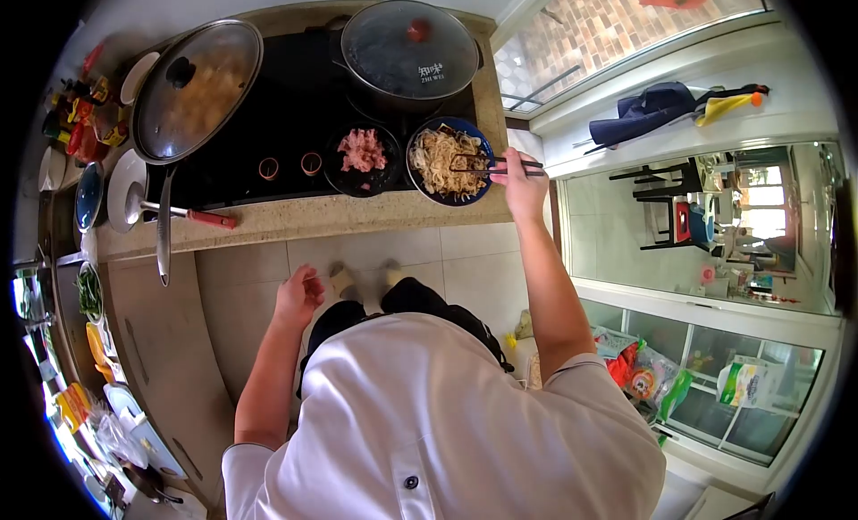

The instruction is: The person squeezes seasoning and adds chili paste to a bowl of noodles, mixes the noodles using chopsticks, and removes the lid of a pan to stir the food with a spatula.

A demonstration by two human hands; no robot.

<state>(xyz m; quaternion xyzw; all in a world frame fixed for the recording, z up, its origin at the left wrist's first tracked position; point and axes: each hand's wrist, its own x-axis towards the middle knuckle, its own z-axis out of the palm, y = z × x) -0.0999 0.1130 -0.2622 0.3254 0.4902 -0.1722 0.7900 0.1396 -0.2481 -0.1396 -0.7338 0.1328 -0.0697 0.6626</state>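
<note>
My right hand (520,185) is closed around a pair of dark chopsticks (490,171). Their tips rest in a heap of noodle-like pale strands (441,162) with darker bits, in a blue-rimmed bowl (485,187) at the counter's right end. Left of it sits a dark plate (338,176) with pink raw meat pieces (361,150). My left hand (299,295) hangs in front of the counter, fingers loosely curled and apart, with nothing visible in it. Behind the bowl stands a big pot with a glass lid (384,59).
A lidded pan (192,91) with yellowish food is at the left, its long handle (164,234) jutting past the counter edge (295,218). A red-handled ladle (210,219) lies near it. Condiment bottles (85,118) crowd the far left. A window sill (572,100) borders the right.
</note>
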